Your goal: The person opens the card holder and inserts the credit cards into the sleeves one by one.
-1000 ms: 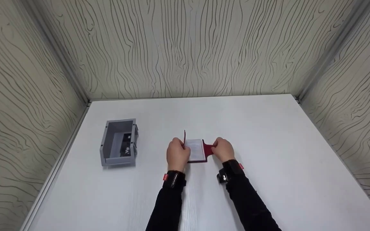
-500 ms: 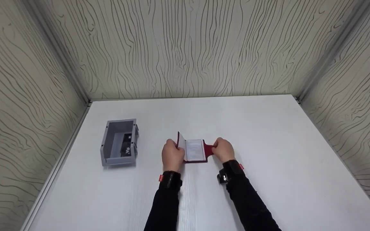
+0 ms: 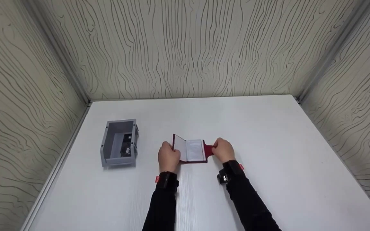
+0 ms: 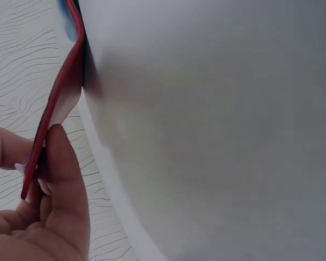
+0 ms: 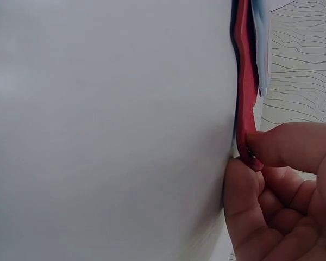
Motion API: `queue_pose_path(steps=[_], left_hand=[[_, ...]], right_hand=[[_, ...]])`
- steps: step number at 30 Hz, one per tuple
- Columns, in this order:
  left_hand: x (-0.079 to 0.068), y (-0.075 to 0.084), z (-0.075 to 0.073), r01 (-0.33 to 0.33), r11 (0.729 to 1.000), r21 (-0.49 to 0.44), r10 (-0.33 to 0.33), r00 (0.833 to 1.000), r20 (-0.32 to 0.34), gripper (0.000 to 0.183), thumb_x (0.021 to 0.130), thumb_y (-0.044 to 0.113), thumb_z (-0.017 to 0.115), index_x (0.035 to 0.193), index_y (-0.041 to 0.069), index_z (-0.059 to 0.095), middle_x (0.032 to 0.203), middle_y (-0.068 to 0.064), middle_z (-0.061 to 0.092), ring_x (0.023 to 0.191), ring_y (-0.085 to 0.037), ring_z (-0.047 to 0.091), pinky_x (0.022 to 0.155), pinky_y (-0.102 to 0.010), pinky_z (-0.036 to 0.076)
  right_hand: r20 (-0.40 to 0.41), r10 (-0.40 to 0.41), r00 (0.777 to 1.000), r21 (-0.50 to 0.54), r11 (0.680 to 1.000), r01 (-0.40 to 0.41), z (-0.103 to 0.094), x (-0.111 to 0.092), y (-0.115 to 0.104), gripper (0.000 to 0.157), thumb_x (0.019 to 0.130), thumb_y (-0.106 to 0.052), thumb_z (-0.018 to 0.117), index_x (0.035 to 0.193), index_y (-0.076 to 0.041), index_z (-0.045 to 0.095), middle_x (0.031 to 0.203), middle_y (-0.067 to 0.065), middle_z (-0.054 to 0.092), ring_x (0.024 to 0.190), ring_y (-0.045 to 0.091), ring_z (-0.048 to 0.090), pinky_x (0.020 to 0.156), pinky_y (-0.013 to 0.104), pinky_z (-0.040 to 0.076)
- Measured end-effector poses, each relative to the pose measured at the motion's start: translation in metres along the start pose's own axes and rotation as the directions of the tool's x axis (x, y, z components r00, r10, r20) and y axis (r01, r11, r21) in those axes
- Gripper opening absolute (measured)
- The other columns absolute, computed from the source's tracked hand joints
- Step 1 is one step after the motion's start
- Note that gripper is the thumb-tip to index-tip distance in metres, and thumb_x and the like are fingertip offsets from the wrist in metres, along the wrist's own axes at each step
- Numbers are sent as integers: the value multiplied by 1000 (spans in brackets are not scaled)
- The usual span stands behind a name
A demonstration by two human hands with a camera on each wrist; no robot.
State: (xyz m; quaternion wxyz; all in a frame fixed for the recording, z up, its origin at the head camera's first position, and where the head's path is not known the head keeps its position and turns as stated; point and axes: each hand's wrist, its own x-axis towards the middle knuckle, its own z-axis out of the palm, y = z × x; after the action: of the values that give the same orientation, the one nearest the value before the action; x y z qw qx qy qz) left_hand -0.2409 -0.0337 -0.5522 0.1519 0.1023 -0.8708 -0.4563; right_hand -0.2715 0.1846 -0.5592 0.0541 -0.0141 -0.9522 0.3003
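A small red card holder [image 3: 195, 150] lies spread on the white table, with clear sleeves [image 5: 261, 46] inside. Its left cover tilts up off the table, and my left hand [image 3: 169, 157] pinches that cover's outer edge between thumb and fingers. In the left wrist view the red cover [image 4: 57, 98] slants up from the table into the left hand's grip. My right hand [image 3: 223, 150] pinches the red closing strap [image 3: 208, 150] at the right side. Seen from the right wrist, the strap's tip sits between thumb and finger, close to the table surface.
A grey plastic bin [image 3: 119, 162] stands to the left on the table [image 3: 268, 134], with a black card box [image 3: 126, 145] marked "Vip" inside. Wood-patterned panels [image 3: 185, 48] wall the table at the back and both sides.
My left hand has moved left and lower, swinging the left cover from upright to a wider, tilted position. More of its inner side shows. The right hand has stayed on the strap.
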Motion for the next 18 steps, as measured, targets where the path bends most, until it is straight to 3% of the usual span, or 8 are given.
queue_pose_path(steps=[18], left_hand=[[2, -5, -5, 53, 996, 73, -56, 998, 34, 10, 77, -3, 63, 84, -3, 55, 77, -16, 61, 77, -35, 61, 73, -47, 49]], right_hand=[[12, -2, 1000, -6, 1000, 2, 0, 0, 1, 10, 77, -6, 68, 82, 0, 62, 78, 14, 65, 77, 34, 61, 74, 47, 48]])
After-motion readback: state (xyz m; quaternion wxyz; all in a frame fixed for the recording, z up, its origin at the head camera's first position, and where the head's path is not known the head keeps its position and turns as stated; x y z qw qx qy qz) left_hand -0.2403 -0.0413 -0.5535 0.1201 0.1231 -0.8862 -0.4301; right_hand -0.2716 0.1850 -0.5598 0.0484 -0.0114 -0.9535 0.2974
